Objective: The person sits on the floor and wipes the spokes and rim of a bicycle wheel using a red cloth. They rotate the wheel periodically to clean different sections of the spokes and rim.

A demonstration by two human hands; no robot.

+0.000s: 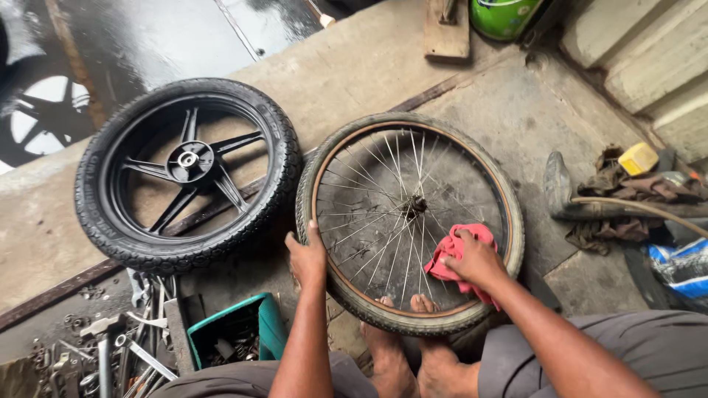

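Note:
A spoked bicycle wheel [346, 151] with a worn tyre lies flat on the concrete floor in front of me. My left hand [306, 254] grips the tyre at its near left edge. My right hand [476, 258] presses a red cloth [448, 254] against the spokes on the near right side of the wheel. My bare feet [413, 346] show under the wheel's near rim.
A black motorcycle wheel [188, 173] with cast spokes lies to the left. A green box [236, 335] and scattered metal tools [110, 354] sit at lower left. Rags, a yellow object [638, 158] and a hose [634, 206] lie at right. A green container [505, 16] stands at the top.

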